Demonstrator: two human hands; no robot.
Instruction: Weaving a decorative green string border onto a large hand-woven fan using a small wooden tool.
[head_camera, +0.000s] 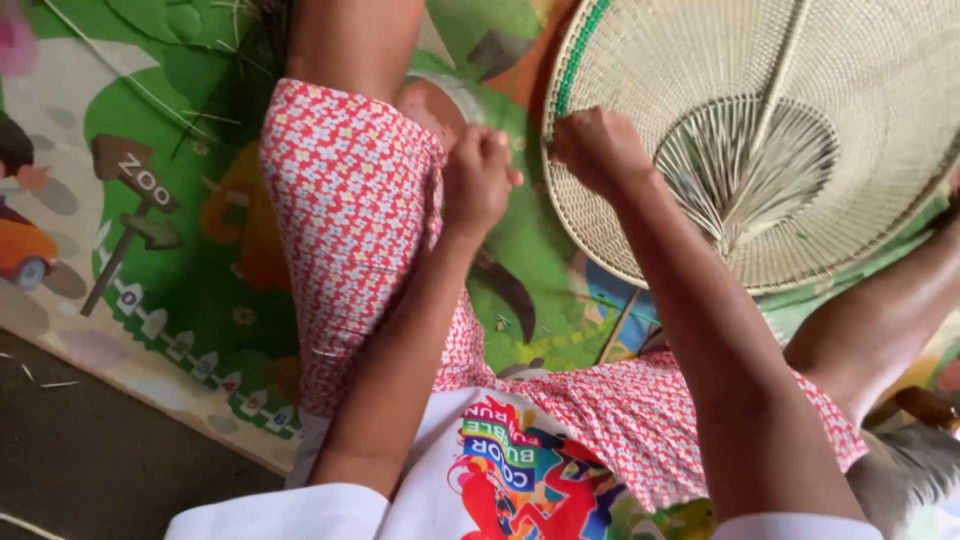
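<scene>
Head view: we're looking straight down at our own lap, sitting on a foam play mat (190, 290) with cartoon prints, green mostly.
Far left: bare dark floor (90, 450) past the mat's edge, a few loose straw bits on it.
Left leg: bent knee in red-and-white flowered shorts (350, 220), soft cotton look.
Left hand (478, 180): curled into a tight fist just right of that knee; whether it pinches a strand we can't tell (fingers hide it).
Right hand (598, 148): also closed narrow, knuckles up, pinching at the rim of the woven fan (800, 90).
Key relation: the fan lies right of both hands, touching only the right one, so that hand is nearer; its centre rib runs up and away from us.
Fan material: pale, stiff straw, tight round weave, ribs radiating from the middle, green trim along the upper-left edge.
</scene>
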